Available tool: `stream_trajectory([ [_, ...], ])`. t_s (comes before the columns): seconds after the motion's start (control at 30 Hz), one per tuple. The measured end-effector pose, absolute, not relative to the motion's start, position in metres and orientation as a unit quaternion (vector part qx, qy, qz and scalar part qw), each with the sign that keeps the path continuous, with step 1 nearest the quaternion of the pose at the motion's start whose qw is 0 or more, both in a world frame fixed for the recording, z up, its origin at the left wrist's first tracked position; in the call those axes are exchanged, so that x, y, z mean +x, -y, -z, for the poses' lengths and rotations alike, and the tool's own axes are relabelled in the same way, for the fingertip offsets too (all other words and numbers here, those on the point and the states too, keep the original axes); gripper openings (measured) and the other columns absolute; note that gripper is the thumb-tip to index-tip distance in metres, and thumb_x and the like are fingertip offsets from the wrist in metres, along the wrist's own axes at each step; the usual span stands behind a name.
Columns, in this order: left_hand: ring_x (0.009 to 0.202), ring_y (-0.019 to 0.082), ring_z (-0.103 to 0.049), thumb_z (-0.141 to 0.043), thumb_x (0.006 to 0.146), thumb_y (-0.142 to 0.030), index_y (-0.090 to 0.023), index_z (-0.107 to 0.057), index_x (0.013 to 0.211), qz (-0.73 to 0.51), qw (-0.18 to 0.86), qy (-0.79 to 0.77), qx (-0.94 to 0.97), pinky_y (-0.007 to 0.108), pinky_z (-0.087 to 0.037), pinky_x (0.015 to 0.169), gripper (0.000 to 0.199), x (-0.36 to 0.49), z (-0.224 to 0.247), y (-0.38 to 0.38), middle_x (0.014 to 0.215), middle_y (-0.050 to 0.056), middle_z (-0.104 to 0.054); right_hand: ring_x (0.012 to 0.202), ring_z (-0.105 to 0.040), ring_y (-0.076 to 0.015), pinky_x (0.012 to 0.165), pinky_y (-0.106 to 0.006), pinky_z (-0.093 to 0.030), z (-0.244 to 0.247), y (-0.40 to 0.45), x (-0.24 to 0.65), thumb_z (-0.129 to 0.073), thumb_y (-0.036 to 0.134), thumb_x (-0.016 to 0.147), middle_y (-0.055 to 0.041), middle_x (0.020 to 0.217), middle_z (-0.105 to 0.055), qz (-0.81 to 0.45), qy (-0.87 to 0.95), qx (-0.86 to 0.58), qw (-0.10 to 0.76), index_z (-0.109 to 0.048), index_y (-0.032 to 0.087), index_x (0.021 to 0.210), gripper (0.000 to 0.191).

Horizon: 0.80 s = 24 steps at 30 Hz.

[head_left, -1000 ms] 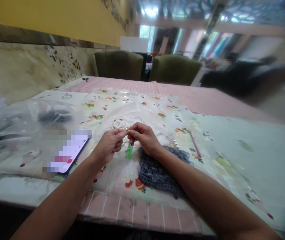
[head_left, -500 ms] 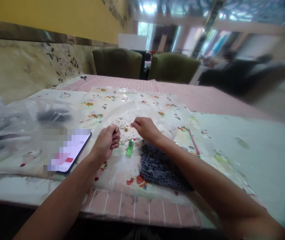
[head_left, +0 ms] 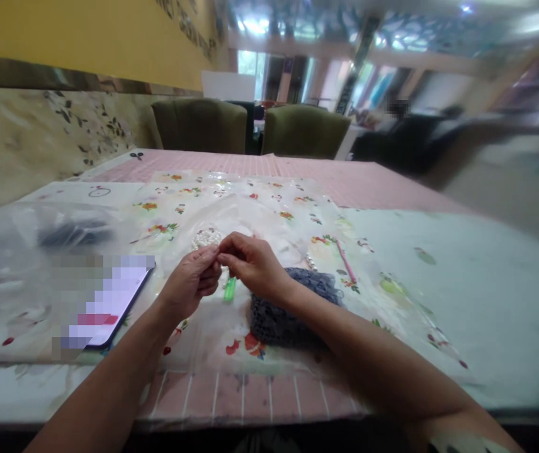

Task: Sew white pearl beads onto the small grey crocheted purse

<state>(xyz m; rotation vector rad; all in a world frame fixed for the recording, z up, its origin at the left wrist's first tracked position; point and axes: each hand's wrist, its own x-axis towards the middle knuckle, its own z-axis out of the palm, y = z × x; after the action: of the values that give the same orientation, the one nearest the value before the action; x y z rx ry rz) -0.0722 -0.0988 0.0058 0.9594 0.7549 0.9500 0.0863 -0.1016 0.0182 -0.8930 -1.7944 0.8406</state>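
Note:
My left hand (head_left: 192, 281) is closed, its thumb and forefinger pinched together at the middle of the table. The fingertips of my right hand (head_left: 255, 263) meet them, also in a pinch. Whatever sits between the fingers is too small to make out. White pearl beads (head_left: 207, 237) lie just behind my left hand. Below the hands is a green lighter-like object (head_left: 230, 289), partly covered by them. A dark grey crocheted piece (head_left: 283, 314) rests under my right wrist and forearm.
A phone (head_left: 118, 302) with a lit screen lies at the left, beside a clear plastic bag (head_left: 9, 251). A pink hook-like stick (head_left: 346, 261) is on the right. Small black scissors (head_left: 136, 156) lie far left. Green chairs (head_left: 305, 131) and a person (head_left: 399, 135) are beyond the table.
My hands have come together from being apart, and their fingertips now meet. The whole view has shifted slightly, with the table's objects appearing further left.

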Motion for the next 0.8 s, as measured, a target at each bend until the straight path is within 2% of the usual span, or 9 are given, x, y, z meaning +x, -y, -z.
stream_trajectory([
  [0.17,0.040,0.003,-0.015,-0.075,0.076,-0.050,-0.017,-0.045,0.062,-0.419,0.715,-0.337,0.448,0.014,-0.017,0.035,0.046,-0.073,-0.005,0.100,0.051,-0.009,-0.023,0.065,-0.054,-0.0093,0.064,-0.023,-0.045,-0.018,0.102,0.086,-0.060,0.013,0.085,0.0034,0.070,-0.058,-0.349,0.738,-0.359,0.452,-0.053,0.019,0.081,0.010],
  [0.3,0.040,0.003,-0.015,-0.074,0.075,-0.055,-0.017,-0.044,0.059,-0.417,0.708,-0.341,0.456,0.015,-0.018,0.035,0.051,-0.072,-0.007,0.101,0.051,-0.009,-0.023,0.069,-0.054,-0.0100,0.067,-0.025,-0.044,-0.030,0.111,0.089,-0.056,0.016,0.089,0.0023,0.074,-0.059,-0.286,0.768,-0.355,0.449,-0.049,0.020,0.079,0.012],
  [0.47,0.040,0.003,-0.017,-0.073,0.077,-0.050,-0.017,-0.042,0.058,-0.448,0.683,-0.370,0.443,0.016,-0.017,0.035,0.050,-0.071,-0.010,0.100,0.051,-0.008,-0.025,0.058,-0.042,-0.0100,0.058,-0.026,-0.037,-0.062,0.114,0.109,-0.045,0.021,0.095,0.0031,0.062,-0.045,-0.167,0.731,-0.404,0.524,-0.038,0.023,0.073,0.023],
  [0.57,0.040,0.003,-0.019,-0.069,0.081,-0.047,-0.018,-0.039,0.059,-0.486,0.645,-0.401,0.433,0.016,-0.017,0.036,0.047,-0.071,-0.010,0.098,0.052,-0.008,-0.026,0.056,-0.039,-0.0110,0.057,-0.028,-0.035,-0.073,0.095,0.146,-0.041,0.031,0.100,0.0029,0.057,-0.036,-0.060,0.669,-0.476,0.568,-0.030,0.023,0.065,0.037],
  [0.63,0.040,0.003,-0.020,-0.067,0.083,-0.045,-0.018,-0.042,0.062,-0.514,0.610,-0.419,0.434,0.016,-0.017,0.036,0.042,-0.071,-0.009,0.096,0.051,-0.009,-0.025,0.060,-0.044,-0.0129,0.061,-0.030,-0.038,-0.073,0.075,0.180,-0.040,0.039,0.101,0.0010,0.059,-0.038,0.014,0.608,-0.560,0.563,-0.034,0.023,0.062,0.043],
  [0.7,0.040,0.004,-0.021,-0.067,0.083,-0.041,-0.018,-0.047,0.068,-0.538,0.579,-0.431,0.436,0.016,-0.018,0.037,0.034,-0.073,-0.008,0.095,0.051,-0.010,-0.026,0.069,-0.052,-0.0173,0.067,-0.034,-0.042,-0.068,0.055,0.212,-0.051,0.046,0.096,-0.0029,0.066,-0.048,0.055,0.564,-0.650,0.506,-0.045,0.020,0.064,0.042],
  [0.8,0.039,0.004,-0.021,-0.067,0.081,-0.035,-0.018,-0.052,0.074,-0.566,0.542,-0.448,0.431,0.016,-0.019,0.038,0.024,-0.074,-0.008,0.093,0.051,-0.010,-0.027,0.086,-0.059,-0.0249,0.077,-0.041,-0.046,-0.067,0.043,0.236,-0.073,0.044,0.081,-0.0128,0.091,-0.061,0.115,0.528,-0.715,0.444,-0.061,0.015,0.084,0.031],
])
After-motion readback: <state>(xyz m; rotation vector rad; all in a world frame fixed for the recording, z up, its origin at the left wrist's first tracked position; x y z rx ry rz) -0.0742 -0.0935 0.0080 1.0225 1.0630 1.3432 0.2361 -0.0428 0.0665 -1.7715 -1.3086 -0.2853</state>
